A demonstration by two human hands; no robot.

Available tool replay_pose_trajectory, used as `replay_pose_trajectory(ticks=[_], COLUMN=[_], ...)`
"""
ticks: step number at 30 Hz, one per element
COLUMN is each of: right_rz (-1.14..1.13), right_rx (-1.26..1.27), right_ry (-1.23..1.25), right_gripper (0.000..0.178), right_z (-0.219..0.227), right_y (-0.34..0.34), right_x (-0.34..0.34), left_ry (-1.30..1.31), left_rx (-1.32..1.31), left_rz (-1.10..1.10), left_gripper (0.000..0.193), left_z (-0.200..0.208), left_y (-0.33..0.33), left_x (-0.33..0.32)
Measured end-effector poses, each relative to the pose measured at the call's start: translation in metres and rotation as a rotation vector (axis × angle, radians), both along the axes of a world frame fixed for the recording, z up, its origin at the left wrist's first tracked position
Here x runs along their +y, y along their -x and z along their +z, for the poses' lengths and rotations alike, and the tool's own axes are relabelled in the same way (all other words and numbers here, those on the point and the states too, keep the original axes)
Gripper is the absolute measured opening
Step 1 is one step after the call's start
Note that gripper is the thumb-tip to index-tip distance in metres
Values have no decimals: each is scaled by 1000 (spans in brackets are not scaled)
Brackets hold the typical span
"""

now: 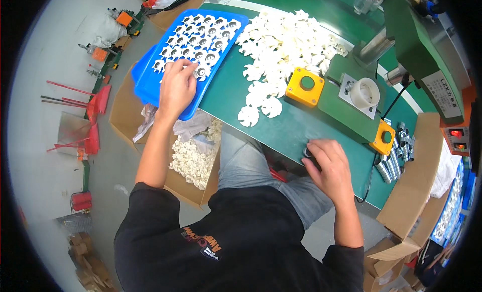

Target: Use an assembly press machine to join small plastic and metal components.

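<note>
My left hand [177,88] reaches over the blue tray [147,86], fingers curled down among the rows of white plastic parts with dark metal-ringed centres [205,42]. What its fingertips hold, if anything, is hidden beneath them. Low on the right, my right hand [330,166] is closed at the front edge of the green table, with a small metal ring [307,152] between thumb and fingers. A big heap of loose white plastic parts [286,43] lies between the tray and the green press [346,108].
The press has a white round holder [365,93] and two yellow button boxes [305,87]. Metal rings [390,167] are stacked at the table's right, by a cardboard box [409,176]. Below the tray, another box holds white pieces [192,164]. A black cable [370,179] hangs over the edge.
</note>
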State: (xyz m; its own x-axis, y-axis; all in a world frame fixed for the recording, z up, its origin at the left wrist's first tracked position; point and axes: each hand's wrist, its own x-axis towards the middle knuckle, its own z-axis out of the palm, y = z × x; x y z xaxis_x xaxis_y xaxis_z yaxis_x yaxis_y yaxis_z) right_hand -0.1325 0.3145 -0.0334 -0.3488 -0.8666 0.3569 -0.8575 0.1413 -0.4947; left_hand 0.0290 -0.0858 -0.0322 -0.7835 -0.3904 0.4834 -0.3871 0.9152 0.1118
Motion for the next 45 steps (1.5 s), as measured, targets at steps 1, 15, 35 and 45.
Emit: replay_pose_trajectory(ticks=[1, 15, 35, 45], right_rz=[-14, -49, -182, -252], right_rx=[-2, -15, -19, -24], right_ry=[-2, -18, 69, 121], right_gripper=[37, 39, 38, 37], right_z=[0, 3, 3, 0], right_y=[-1, -1, -1, -7], right_x=[1, 3, 23, 42], left_ry=[12, -12, -658, -556], left_rx=[-27, 21, -55, 428], left_rz=[-29, -47, -303, -692], left_gripper=[33, 31, 9, 8], left_z=[-1, -4, 26, 49], left_y=[-2, -6, 40, 145], left_x=[-2, -2, 102, 184])
